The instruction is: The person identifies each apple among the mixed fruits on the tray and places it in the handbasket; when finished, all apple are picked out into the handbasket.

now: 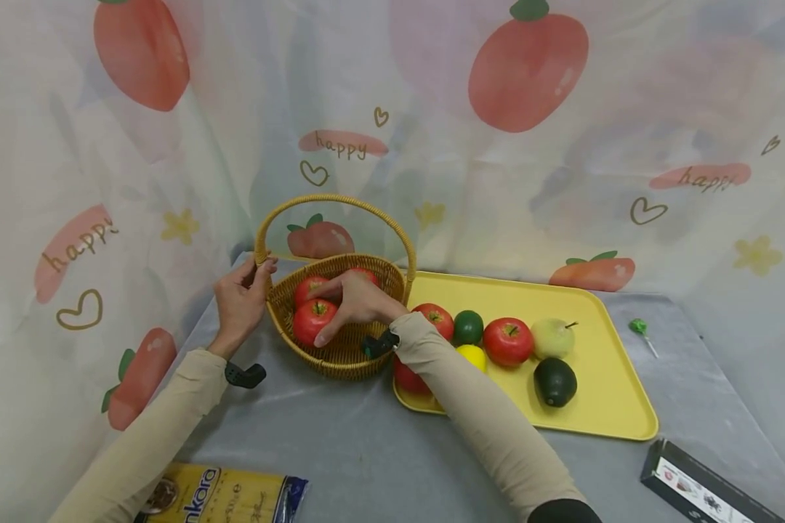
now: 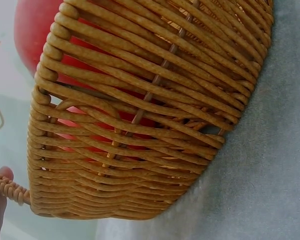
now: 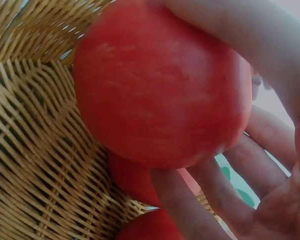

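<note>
A wicker basket [image 1: 349, 367] with a tall handle [image 1: 336, 197] stands on the cloth, holding several red apples. At the left foot of that handle, my left hand [image 1: 240, 301] grips it between thumb and fingers. My right hand [image 1: 361, 299] reaches inside the basket, thumb and fingers around the front red apple [image 1: 314, 322]. The right wrist view shows this apple [image 3: 162, 85] large, with the thumb on one side and fingers on the other. Another apple [image 1: 307, 288] lies behind it, and one [image 1: 364, 275] sits at the back. Red apple skin [image 2: 37, 32] shows above the rim in the left wrist view.
Right of the basket, a yellow tray [image 1: 608, 392] bears red apples [image 1: 509, 341], a pear [image 1: 552, 338], an avocado [image 1: 554, 382], a green fruit [image 1: 467, 327] and a yellow fruit [image 1: 473, 357]. Also around are a lollipop [image 1: 638, 326], a black box [image 1: 706, 483] and a yellow packet [image 1: 225, 496].
</note>
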Available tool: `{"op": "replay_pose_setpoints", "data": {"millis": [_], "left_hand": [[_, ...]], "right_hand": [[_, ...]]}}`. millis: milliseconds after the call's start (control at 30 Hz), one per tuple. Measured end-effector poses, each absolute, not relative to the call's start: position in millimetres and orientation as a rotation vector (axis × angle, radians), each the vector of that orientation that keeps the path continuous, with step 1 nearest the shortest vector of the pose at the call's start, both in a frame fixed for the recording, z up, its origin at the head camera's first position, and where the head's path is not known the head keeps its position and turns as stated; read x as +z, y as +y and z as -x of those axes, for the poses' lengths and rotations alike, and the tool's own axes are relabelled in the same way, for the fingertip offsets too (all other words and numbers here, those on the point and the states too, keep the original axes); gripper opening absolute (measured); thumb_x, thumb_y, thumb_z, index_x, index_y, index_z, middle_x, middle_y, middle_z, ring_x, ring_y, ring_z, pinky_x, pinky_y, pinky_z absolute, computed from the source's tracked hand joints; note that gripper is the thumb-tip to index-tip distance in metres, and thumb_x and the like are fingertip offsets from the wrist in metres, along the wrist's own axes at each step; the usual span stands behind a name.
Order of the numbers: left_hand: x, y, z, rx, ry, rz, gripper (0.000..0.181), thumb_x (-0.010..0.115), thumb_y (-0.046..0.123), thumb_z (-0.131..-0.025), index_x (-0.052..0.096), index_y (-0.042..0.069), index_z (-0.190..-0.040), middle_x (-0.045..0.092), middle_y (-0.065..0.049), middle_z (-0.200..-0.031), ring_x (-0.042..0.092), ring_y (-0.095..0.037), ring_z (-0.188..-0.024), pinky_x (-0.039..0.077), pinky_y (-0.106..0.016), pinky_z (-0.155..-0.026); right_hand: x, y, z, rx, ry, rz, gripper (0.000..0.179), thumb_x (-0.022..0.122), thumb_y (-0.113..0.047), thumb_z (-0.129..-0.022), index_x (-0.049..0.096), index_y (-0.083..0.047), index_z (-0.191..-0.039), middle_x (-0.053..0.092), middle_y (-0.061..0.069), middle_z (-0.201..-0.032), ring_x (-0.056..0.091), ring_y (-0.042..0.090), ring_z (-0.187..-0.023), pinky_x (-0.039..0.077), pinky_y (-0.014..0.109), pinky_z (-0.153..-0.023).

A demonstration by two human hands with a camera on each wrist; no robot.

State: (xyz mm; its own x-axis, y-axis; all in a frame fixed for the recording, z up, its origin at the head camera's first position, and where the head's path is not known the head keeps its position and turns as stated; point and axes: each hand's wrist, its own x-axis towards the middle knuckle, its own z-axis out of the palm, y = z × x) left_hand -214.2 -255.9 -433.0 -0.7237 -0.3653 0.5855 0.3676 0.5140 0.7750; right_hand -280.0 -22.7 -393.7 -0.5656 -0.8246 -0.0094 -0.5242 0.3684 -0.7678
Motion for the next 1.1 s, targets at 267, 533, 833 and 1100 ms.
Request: {"op": "replay_pose_setpoints", "data": {"millis": [267, 533, 833, 1100], "left_hand": [[-431.2, -254.7, 214.9, -1.265, -1.977, -0.001, 0.024, 0.068, 0.015, -0.105, 0.079, 0.003, -0.124, 0.080, -0.022, -0.104, 0.077, -0.037, -0.096, 0.048, -0.003, -0.075], [-410.7, -239.8, 200.7, -1.264, -1.960, 0.016, 0.023, 0.065, 0.001, -0.104, 0.075, -0.009, -0.123, 0.077, -0.031, -0.104, 0.074, -0.045, -0.095, 0.047, -0.003, -0.076], [-431.3, -253.2, 216.3, -1.238, -1.982, 0.008, 0.024, 0.067, 0.012, -0.106, 0.079, 0.003, -0.125, 0.081, -0.021, -0.106, 0.075, -0.024, -0.093, 0.049, -0.005, -0.077], [-432.4, -256.9, 215.4, -1.288, -2.001, 0.014, 0.025, 0.068, 0.021, -0.107, 0.080, 0.009, -0.125, 0.081, -0.017, -0.106, 0.071, 0.004, -0.090, 0.050, -0.007, -0.076]], "right_hand": [[-392.7, -28.0, 278.4, -0.890, 2.240, 1.213, 0.071, 0.105, -0.034, -0.066, 0.079, -0.019, -0.129, 0.075, -0.001, -0.133, 0.069, 0.010, -0.124, 0.055, 0.026, -0.102], [-397.9, -26.9, 281.4, -0.854, 2.195, 1.172, 0.072, 0.104, -0.029, -0.068, 0.076, -0.015, -0.133, 0.073, 0.003, -0.138, 0.066, 0.015, -0.133, 0.051, 0.031, -0.111], [-395.8, -25.5, 282.2, -0.778, 2.186, 1.208, 0.076, 0.103, -0.028, -0.069, 0.073, -0.013, -0.138, 0.071, 0.005, -0.142, 0.065, 0.018, -0.134, 0.050, 0.032, -0.113], [-397.5, -22.1, 284.0, -0.735, 2.129, 1.243, 0.075, 0.100, -0.023, -0.074, 0.069, -0.014, -0.142, 0.070, 0.000, -0.143, 0.063, 0.016, -0.135, 0.049, 0.031, -0.114]]}}
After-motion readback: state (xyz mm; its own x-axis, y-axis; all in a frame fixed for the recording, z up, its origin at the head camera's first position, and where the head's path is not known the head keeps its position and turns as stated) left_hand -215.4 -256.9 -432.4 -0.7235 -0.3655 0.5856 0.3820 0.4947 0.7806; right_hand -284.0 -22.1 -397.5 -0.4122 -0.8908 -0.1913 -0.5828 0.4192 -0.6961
